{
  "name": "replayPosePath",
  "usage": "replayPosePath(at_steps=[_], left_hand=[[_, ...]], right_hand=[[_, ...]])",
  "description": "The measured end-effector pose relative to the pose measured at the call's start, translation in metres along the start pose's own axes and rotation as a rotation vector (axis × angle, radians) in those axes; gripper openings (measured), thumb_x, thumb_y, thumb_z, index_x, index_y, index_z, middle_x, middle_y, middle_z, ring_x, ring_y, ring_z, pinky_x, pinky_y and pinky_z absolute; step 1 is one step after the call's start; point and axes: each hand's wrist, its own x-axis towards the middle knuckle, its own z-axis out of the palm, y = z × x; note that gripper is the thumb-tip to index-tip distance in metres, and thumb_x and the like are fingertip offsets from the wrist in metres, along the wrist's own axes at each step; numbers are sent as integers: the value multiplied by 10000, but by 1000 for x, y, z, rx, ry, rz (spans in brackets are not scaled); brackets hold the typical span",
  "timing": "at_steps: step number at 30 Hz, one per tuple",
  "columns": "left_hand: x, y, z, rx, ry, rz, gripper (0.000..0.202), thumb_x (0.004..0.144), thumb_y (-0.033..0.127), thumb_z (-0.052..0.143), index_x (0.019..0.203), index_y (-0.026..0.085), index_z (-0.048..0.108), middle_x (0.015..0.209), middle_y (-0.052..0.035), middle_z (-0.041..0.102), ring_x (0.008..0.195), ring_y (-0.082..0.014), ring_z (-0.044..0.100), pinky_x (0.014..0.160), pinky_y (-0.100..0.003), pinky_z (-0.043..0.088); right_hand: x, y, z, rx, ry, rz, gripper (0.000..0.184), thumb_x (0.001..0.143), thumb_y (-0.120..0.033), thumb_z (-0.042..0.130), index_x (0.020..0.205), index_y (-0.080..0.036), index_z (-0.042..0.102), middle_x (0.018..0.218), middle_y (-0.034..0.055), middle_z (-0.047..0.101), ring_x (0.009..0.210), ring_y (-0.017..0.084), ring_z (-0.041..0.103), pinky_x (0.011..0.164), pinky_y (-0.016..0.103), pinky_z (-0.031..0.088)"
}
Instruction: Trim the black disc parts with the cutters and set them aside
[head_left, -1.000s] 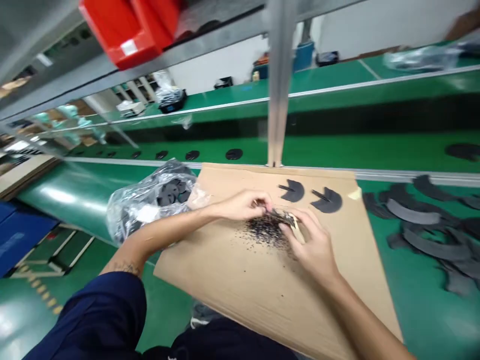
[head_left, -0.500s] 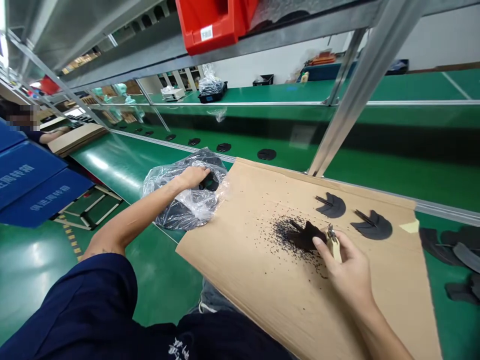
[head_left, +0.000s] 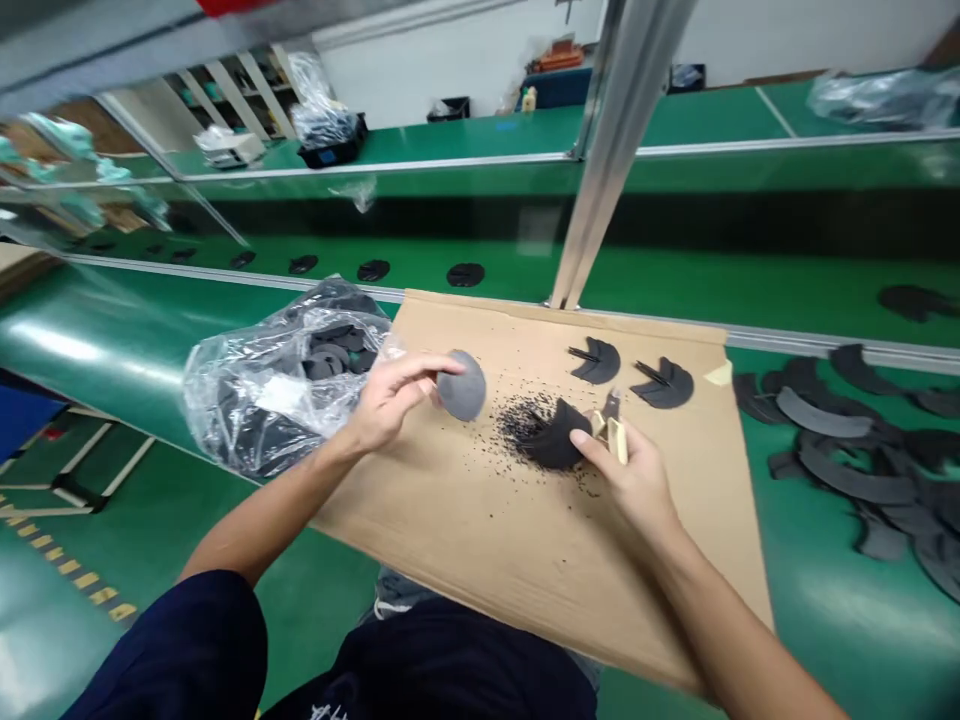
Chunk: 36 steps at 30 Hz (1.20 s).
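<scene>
My left hand (head_left: 394, 397) is over the cardboard sheet (head_left: 480, 520), shut on a round grey foam disc (head_left: 461, 386) at its fingertips. My right hand (head_left: 634, 485) grips small spring snips (head_left: 613, 427) with cream handles. Just left of those snips, a trimmed black foam piece (head_left: 553, 437) rests on the cardboard, touching my right fingers. Black foam crumbs (head_left: 517, 420) are scattered around it. Two notched black foam pieces (head_left: 598, 361) (head_left: 664, 383) lie farther up the sheet.
A clear plastic bag (head_left: 281, 390) of black foam pieces lies left of the cardboard on the green conveyor belt (head_left: 112, 360). Dark foam arcs (head_left: 832, 425) are heaped to the right. Black discs (head_left: 373, 270) line a farther belt, behind a metal upright (head_left: 616, 130).
My left hand has left the plastic bag and now holds the grey disc over the cardboard. My right hand and the snips sit closer to the black piece. The view has shifted.
</scene>
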Motion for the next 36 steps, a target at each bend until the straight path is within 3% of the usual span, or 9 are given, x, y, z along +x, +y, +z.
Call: replayPosePath(at_steps=[4, 7, 10, 14, 16, 21, 27, 31, 36], left_hand=[[-9, 0, 70, -266, -58, -92, 253, 918, 347, 678, 1086, 163, 637, 975, -61, 713, 801, -129, 699, 664, -204, 568], [-13, -3, 92, -233, -84, -98, 368, 913, 304, 696, 1238, 174, 583, 1068, -81, 708, 815, -126, 706, 641, -188, 562], [-14, -7, 93, -96, -102, -25, 378, 926, 298, 682, 1277, 177, 609, 1157, -109, 705, 852, -148, 706, 664, -222, 578], [-13, -11, 88, -1, -127, 135, 369, 974, 260, 607, 1338, 202, 604, 1198, -110, 704, 1082, -200, 683, 905, -348, 597], [-14, -12, 88, 13, -142, 164, 389, 987, 240, 577, 1374, 208, 578, 1209, -109, 699, 1117, -194, 672, 951, -359, 583], [-18, -11, 89, 2, -137, 33, 453, 957, 252, 615, 1399, 182, 546, 1268, -121, 688, 1155, -212, 667, 992, -356, 562], [-21, -13, 91, -205, -229, -122, 414, 977, 262, 581, 1384, 188, 567, 1310, -109, 685, 1164, -201, 680, 988, -324, 563], [-21, -14, 91, -236, -214, -107, 414, 973, 256, 589, 1381, 187, 576, 1327, -109, 681, 1209, -204, 667, 1041, -345, 549], [-20, -11, 86, -98, -222, 7, 414, 972, 234, 587, 1384, 193, 573, 1321, -104, 692, 1210, -202, 675, 1052, -364, 564]], right_hand=[[-6, 4, 6, 82, -56, 35, 353, 771, -479, 740, 808, -212, 512, 705, -48, 453, 626, 116, 414, 600, 260, 403], [-9, 2, 9, 110, -108, 76, 344, 782, -476, 743, 871, -203, 554, 696, -53, 447, 623, 113, 404, 605, 257, 403], [-11, -1, 9, 117, -129, 99, 327, 783, -452, 759, 856, -204, 559, 648, -69, 391, 579, 97, 335, 576, 248, 375], [-12, -1, 10, 101, -117, 108, 347, 785, -491, 766, 856, -209, 575, 642, -62, 394, 574, 99, 322, 558, 250, 368], [-12, 1, 11, 89, -119, 114, 365, 784, -517, 765, 870, -210, 587, 644, -60, 397, 576, 101, 324, 547, 250, 357], [-13, 3, 13, 85, -129, 121, 386, 777, -532, 772, 883, -211, 586, 649, -62, 413, 573, 98, 334, 543, 248, 345], [-14, 5, 13, 85, -128, 98, 390, 777, -527, 778, 897, -209, 586, 667, -52, 461, 582, 104, 386, 546, 250, 363], [-14, 5, 12, 70, -139, 52, 331, 806, -481, 765, 892, -214, 588, 639, -63, 451, 548, 97, 378, 533, 246, 384], [-14, 3, 9, -93, -111, -127, 192, 847, -377, 740, 908, -218, 651, 782, -4, 643, 670, 137, 571, 654, 277, 507]])
